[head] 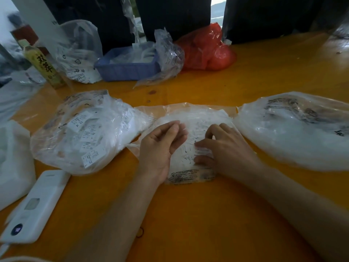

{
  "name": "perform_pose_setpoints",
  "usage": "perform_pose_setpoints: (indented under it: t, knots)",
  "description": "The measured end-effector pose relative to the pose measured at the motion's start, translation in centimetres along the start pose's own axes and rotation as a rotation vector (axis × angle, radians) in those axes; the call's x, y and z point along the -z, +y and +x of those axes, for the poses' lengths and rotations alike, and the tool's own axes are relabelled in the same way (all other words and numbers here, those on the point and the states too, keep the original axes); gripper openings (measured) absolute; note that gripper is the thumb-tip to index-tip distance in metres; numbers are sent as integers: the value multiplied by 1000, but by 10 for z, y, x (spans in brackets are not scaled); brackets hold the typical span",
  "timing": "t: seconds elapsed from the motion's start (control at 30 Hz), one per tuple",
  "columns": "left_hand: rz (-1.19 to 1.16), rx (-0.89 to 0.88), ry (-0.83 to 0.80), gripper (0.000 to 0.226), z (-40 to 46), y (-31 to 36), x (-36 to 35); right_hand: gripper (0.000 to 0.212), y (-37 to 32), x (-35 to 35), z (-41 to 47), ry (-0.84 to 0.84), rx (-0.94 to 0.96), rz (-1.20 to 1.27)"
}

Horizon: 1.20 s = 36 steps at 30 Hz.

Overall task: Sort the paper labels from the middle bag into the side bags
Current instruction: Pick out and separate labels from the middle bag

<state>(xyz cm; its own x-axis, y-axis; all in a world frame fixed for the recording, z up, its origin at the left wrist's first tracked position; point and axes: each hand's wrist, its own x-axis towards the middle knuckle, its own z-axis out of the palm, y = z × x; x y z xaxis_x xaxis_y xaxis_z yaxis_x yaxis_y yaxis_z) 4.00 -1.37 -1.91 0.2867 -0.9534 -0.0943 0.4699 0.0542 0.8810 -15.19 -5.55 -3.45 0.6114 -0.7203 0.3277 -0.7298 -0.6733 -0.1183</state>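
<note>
Labels (196, 148) lie in middle bag (190, 118) on counter (188, 214), between our hands. Left hand (160, 148) half-cupped, holding nothing we can see; right hand (222, 146) pins labels with curled fingertips — likely separating one. Left side bag (83, 129), right side bag (294, 129) flank close — short reach.

hands 2 (160, 146) (224, 146) | clear label bags 3 (81, 129) (192, 116) (294, 129) | red bag 1 (207, 48) | blue tray 1 (128, 69) | bottle 1 (43, 65)

This looks like a small packing or sorting workshop: an orange-topped bench (264, 72) crowded with clear printed plastic bags of white paper labels (83, 133), a blue plastic bin (124, 69), a red plastic bag (207, 50) and a drink bottle (43, 65).
</note>
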Motion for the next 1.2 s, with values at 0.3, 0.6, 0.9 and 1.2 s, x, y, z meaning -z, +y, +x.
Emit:
perform_pose_setpoints:
  t: [0.3,0.6,0.9,1.2]
  knots:
    - [-10,-3,25,20,-1,-1,-2,44,-6,-2,-2,46,-16,42]
    - [83,20,15,11,-3,-1,0,11,-13,6,-5,106,-72,229]
    - [-12,38,-26,19,-1,-5,2,7,6,25,-7,172,-514,907]
    - [79,56,-70,20,-3,-9,1,28,9,25,-7,186,-496,1014]
